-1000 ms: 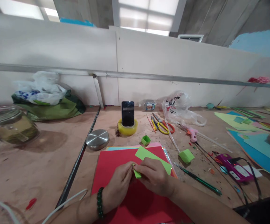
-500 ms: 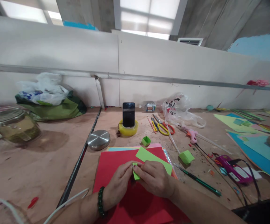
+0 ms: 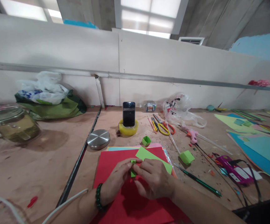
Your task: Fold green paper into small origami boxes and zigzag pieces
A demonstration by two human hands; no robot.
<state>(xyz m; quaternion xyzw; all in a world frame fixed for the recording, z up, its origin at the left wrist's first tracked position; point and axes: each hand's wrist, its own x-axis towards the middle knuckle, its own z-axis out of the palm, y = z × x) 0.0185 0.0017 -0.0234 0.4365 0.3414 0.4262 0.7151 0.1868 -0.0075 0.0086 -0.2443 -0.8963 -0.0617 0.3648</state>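
Observation:
A small folded piece of green paper (image 3: 133,173) is pinched between both hands, partly hidden by the fingers. My left hand (image 3: 117,179), below a dark green bead bracelet (image 3: 98,197) at the wrist, grips its left side. From the right, my right hand (image 3: 154,179) holds it with the fingers, the thumb bent below. Under both hands lies a sheet of red paper (image 3: 111,158) on top of a stack of coloured sheets. A green paper strip (image 3: 149,156) rests on the red sheet behind my right hand. Just beyond stands a small open green paper box (image 3: 146,141).
A green paper cube (image 3: 186,157) on a white stick and a green-black pen-like tool (image 3: 201,181) lie to the right. Behind are scissors (image 3: 163,128), a pink glue gun (image 3: 192,135) and a phone (image 3: 128,114) in a yellow tape roll. A round metal lid (image 3: 98,139) sits left.
The fingers have shifted on the folded green paper, which is turned more upright. My right thumb has come away lower. At the far right edge, another person's hand has mostly moved out of view.

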